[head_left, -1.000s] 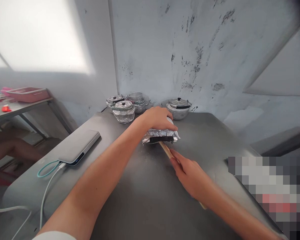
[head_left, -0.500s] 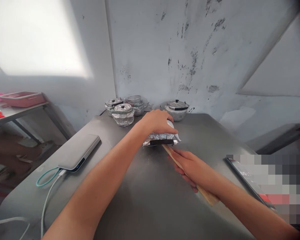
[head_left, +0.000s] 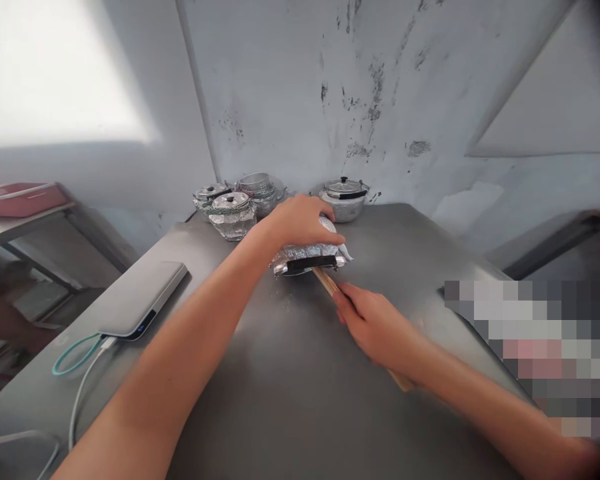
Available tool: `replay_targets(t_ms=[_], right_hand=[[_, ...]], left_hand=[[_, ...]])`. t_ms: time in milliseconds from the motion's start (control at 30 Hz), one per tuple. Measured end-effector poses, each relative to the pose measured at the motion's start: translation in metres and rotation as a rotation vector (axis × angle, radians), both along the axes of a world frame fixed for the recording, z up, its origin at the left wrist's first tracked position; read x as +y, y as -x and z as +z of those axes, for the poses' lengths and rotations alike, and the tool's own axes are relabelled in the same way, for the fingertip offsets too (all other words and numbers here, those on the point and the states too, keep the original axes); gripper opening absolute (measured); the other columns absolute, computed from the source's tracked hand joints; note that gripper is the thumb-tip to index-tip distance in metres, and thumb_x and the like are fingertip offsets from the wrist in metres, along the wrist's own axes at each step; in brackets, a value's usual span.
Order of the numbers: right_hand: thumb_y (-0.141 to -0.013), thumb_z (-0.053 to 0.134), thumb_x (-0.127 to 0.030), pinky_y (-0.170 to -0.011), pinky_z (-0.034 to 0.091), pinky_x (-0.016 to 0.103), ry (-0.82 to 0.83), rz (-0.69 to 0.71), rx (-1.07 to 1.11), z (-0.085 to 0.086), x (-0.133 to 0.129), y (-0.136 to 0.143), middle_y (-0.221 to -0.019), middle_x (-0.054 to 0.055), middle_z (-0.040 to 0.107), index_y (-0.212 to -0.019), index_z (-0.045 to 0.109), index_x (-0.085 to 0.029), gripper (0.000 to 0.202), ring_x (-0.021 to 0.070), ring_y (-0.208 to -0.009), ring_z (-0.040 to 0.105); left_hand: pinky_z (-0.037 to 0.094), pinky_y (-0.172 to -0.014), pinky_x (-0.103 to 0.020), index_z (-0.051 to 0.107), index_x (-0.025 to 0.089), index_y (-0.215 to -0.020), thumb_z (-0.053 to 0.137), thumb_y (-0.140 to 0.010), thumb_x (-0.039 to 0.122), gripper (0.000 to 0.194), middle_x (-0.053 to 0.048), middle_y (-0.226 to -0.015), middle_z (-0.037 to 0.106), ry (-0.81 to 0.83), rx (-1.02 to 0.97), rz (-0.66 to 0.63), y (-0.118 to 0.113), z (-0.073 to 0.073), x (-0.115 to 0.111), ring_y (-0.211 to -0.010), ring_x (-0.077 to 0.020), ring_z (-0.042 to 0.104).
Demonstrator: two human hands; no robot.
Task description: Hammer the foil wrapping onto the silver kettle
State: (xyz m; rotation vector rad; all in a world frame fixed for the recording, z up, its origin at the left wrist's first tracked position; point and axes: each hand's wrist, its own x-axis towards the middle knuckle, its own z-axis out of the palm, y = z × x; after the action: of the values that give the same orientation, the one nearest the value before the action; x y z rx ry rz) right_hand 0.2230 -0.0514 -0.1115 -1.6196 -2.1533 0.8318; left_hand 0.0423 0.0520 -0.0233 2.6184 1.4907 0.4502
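Near the table's middle my left hand (head_left: pixel 303 220) curls over a small foil-covered pot (head_left: pixel 310 251), which is tilted over with its black-sleeved handle (head_left: pixel 317 263) facing me. My right hand (head_left: pixel 367 313) is closed around a long, light wooden stick (head_left: pixel 325 281). Its far end reaches under the black handle, where the tip is hidden. The near end comes out below my wrist. I cannot tell whether the stick is one piece or several side by side.
Small silvery pots (head_left: pixel 234 217) stand together at the back left. Another lidded pot (head_left: pixel 345 199) is by the wall. A power bank (head_left: pixel 140 300) with cables lies at the left, and a pixelated device at the right. A pink basket (head_left: pixel 25 199) sits on a side shelf.
The view has shifted, so everything sits a little higher and further left. My right hand has turned on the wooden stick, its fingers now less visible. My left hand keeps its hold on the pot.
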Motion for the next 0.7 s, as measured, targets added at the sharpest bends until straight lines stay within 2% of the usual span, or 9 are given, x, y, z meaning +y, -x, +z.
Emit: replay_targets(t_ms=[100, 167, 300, 400, 533, 700], right_hand=[[-0.101, 0.029, -0.041, -0.049, 0.034, 0.025, -0.029, 0.015, -0.018, -0.0028, 0.0008, -0.0005, -0.072, 0.001, 0.064, -0.09, 0.054, -0.022, 0.034, 0.0126, -0.055, 0.053], [-0.101, 0.03, -0.039, -0.052, 0.036, 0.025, -0.049, 0.025, -0.015, -0.0025, 0.0004, -0.0005, -0.073, 0.001, 0.064, -0.105, 0.057, -0.023, 0.032, 0.0137, -0.058, 0.056], [-0.102, 0.028, -0.037, -0.046, 0.033, 0.023, -0.055, 0.026, 0.009, 0.0011, -0.0031, 0.0001, -0.068, -0.003, 0.061, -0.141, 0.043, -0.034, 0.042, 0.0122, -0.049, 0.052], [-0.102, 0.028, -0.036, -0.044, 0.031, 0.022, -0.061, 0.027, 0.02, 0.0025, -0.0052, 0.001, -0.064, -0.004, 0.058, -0.147, 0.037, -0.039, 0.046, 0.0106, -0.043, 0.047], [-0.101, 0.027, -0.034, -0.043, 0.03, 0.023, -0.035, 0.029, -0.001, 0.0009, -0.0048, 0.002, -0.062, -0.004, 0.058, -0.149, 0.036, -0.038, 0.049, 0.0109, -0.041, 0.046], [-0.1, 0.029, -0.03, -0.051, 0.033, 0.023, -0.093, 0.069, -0.05, -0.0014, -0.0031, 0.0007, -0.065, -0.003, 0.061, -0.153, 0.03, -0.039, 0.053, 0.0137, -0.051, 0.052]], left_hand=[[0.048, -0.081, -0.033, 0.071, 0.03, -0.115, 0.066, -0.074, 0.062, 0.052, 0.0, -0.107, 0.071, 0.003, -0.008, -0.013, 0.0011, -0.0003, 0.0023, -0.096, -0.0261, 0.063], [0.048, -0.082, -0.033, 0.07, 0.03, -0.117, 0.066, -0.074, 0.061, 0.053, 0.0, -0.109, 0.071, 0.014, -0.007, -0.008, 0.0001, 0.0009, 0.0006, -0.099, -0.0265, 0.063], [0.048, -0.085, -0.033, 0.07, 0.033, -0.119, 0.066, -0.075, 0.059, 0.051, 0.002, -0.113, 0.071, 0.034, -0.004, -0.009, -0.0023, 0.0028, -0.0032, -0.104, -0.027, 0.062], [0.047, -0.088, -0.034, 0.07, 0.035, -0.119, 0.066, -0.076, 0.058, 0.049, 0.003, -0.114, 0.071, 0.036, 0.004, -0.016, -0.0021, 0.0028, -0.0021, -0.107, -0.0273, 0.062], [0.048, -0.088, -0.033, 0.071, 0.034, -0.118, 0.065, -0.076, 0.058, 0.048, 0.003, -0.114, 0.072, 0.045, 0.011, -0.021, -0.0012, 0.0032, -0.0002, -0.104, -0.0266, 0.063], [0.049, -0.082, -0.032, 0.072, 0.034, -0.116, 0.065, -0.076, 0.058, 0.048, 0.003, -0.11, 0.073, 0.048, 0.005, -0.024, -0.001, 0.0035, -0.0008, -0.1, -0.0256, 0.065]])
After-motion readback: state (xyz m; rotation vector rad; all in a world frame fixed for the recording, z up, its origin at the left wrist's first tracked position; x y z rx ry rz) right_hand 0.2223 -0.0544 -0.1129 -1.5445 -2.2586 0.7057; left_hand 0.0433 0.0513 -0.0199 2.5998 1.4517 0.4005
